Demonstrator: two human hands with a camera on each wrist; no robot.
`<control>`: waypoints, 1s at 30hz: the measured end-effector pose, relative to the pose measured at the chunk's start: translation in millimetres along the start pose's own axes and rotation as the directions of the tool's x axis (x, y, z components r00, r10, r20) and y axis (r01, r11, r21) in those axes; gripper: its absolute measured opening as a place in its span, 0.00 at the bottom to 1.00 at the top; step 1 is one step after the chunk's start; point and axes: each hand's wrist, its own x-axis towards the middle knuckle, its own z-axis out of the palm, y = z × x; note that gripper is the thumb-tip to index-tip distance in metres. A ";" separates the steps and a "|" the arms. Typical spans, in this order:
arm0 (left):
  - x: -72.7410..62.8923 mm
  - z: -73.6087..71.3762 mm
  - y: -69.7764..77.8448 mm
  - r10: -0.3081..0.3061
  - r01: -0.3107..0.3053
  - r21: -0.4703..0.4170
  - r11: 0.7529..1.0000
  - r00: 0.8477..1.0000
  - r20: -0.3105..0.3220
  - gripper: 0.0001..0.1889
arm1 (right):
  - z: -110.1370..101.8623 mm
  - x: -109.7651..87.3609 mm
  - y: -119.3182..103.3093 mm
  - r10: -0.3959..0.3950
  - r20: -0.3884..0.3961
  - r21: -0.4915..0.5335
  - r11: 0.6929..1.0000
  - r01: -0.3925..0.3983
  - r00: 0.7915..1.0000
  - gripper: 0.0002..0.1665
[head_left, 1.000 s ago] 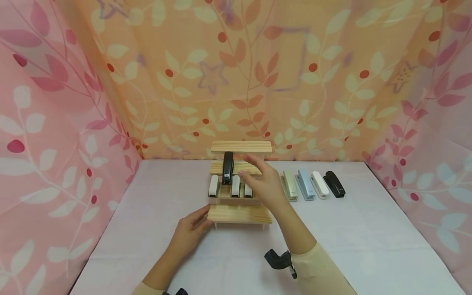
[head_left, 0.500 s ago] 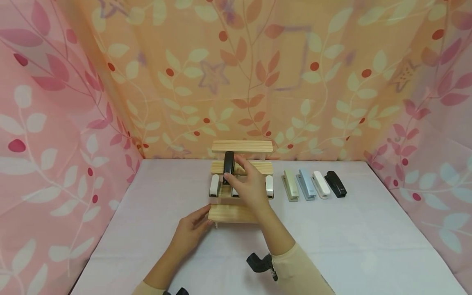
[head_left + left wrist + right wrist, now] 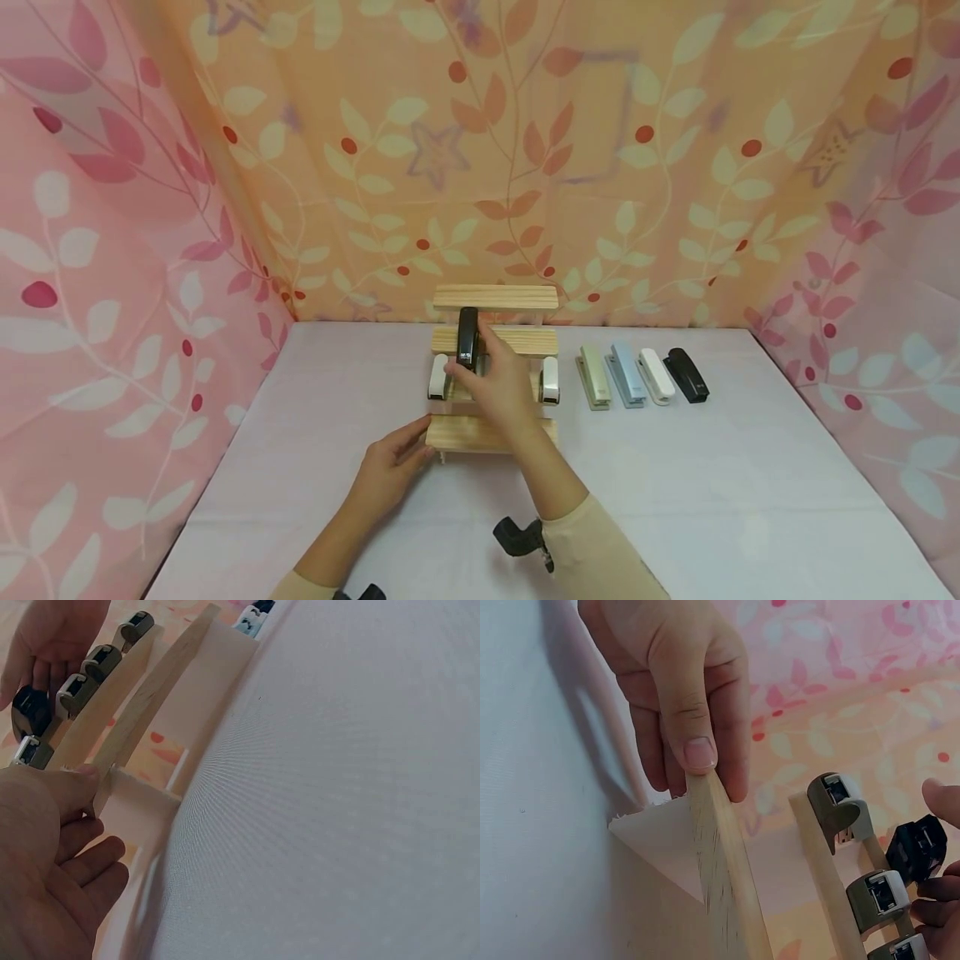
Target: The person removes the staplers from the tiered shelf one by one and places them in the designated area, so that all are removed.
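Observation:
A stepped wooden shelf [image 3: 465,433] stands on the table. My left hand [image 3: 386,471] grips the left end of its lowest board, the thumb [image 3: 697,750] on top in the right wrist view. A black stapler [image 3: 467,337] lies upright across the middle boards, between white staplers. My right hand [image 3: 504,383] has its thumb on the stapler's left and its fingers on the right, curled round it. Right wrist view: the fingers [image 3: 934,907] lie right at the black stapler [image 3: 917,847]. White staplers sit on the same board, at the left [image 3: 438,377] and right [image 3: 550,382] ends; my hand hides the middle ones.
To the right of the shelf, a green stapler [image 3: 593,377], a blue stapler [image 3: 626,377], a white stapler [image 3: 657,377] and another black stapler [image 3: 686,375] lie in a row on the white cloth [image 3: 712,492]. Patterned curtains [image 3: 375,167] close in the back and sides.
My right hand has moved left from beside the black stapler and now has its thumb and fingers round it. The left hand stays at the lowest board.

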 end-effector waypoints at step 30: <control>-0.2 1.6 1.0 0.005 -0.004 0.014 1.000 1.000 -0.018 0.27 | -4.8 4.9 8.2 -0.017 0.004 0.000 1.000 0.017 1.000 0.38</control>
